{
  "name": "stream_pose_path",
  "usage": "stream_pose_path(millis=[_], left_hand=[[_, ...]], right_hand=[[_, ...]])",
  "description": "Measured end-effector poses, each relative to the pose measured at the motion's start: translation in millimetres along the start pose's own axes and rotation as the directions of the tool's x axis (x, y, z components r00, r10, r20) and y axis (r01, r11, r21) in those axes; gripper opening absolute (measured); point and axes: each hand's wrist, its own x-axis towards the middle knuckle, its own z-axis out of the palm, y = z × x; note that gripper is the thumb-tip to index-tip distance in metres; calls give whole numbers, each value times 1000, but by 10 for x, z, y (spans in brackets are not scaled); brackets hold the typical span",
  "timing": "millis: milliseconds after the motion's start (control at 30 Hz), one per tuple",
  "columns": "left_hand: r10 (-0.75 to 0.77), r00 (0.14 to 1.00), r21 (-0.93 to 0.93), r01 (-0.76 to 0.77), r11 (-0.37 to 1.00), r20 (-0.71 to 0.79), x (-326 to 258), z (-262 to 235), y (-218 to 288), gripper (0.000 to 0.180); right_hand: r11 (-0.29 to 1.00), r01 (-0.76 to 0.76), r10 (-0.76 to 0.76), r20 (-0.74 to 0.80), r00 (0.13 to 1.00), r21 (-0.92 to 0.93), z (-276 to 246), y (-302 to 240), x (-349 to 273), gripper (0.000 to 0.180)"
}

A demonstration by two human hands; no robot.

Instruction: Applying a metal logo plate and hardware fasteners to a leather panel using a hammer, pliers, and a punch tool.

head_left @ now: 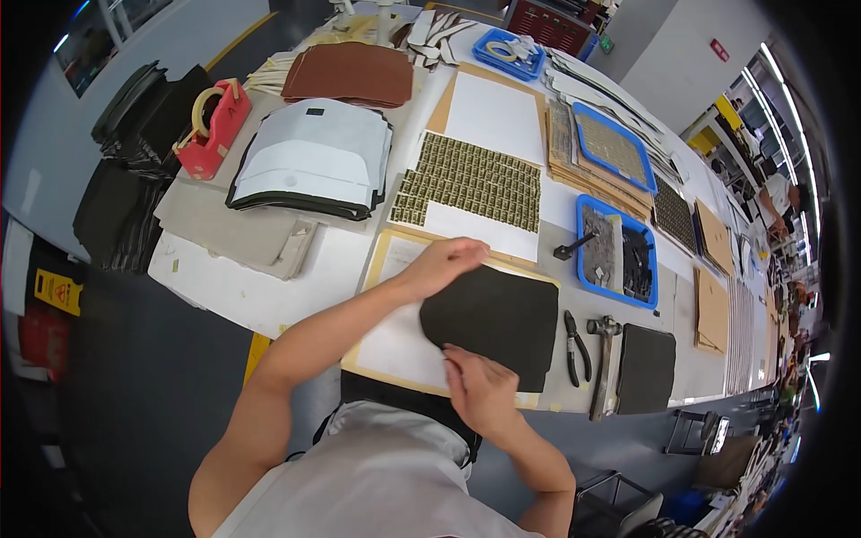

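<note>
A black flat panel (502, 318), perhaps leather or fabric, lies on a white sheet with a cream border (386, 354) in front of me. My left hand (451, 262) is at the panel's upper left edge, its fingers stretched out to the right and slightly blurred. Whether it touches the panel there is hard to see. At the lower left edge, my right hand (484, 386) pinches the panel between thumb and fingers. Black-handled pliers (576, 350) and a hammer (603, 368) lie right of the panel, beside another black piece (646, 369).
Beyond the panel is a sheet covered with small patterned pieces (471, 179). A blue tray (617, 253) of small dark parts stands right of it. On the left are stacked white panels (314, 157), brown sheets (348, 73) and a red tape dispenser (213, 130).
</note>
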Motion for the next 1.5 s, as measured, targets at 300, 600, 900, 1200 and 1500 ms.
stream_pose_path(millis=[300,600,900,1200,1500], left_hand=[[-74,991,383,24,923,115,-71,-126,170,36],[-19,983,468,-70,881,183,-116,-175,-29,32],[-62,986,511,-27,859,156,-148,-110,117,31],[6,988,525,-87,846,155,-147,-78,41,29],[23,987,554,-107,826,157,-144,-67,21,29]], right_hand=[[994,-38,31,70,997,103,145,1074,1579,21],[987,130,-78,437,896,-90,543,1549,2064,25],[950,-298,313,298,902,-96,586,1568,2069,20],[928,-371,363,343,866,-47,718,1543,2108,38],[897,-442,415,408,813,-31,663,1463,2084,41]])
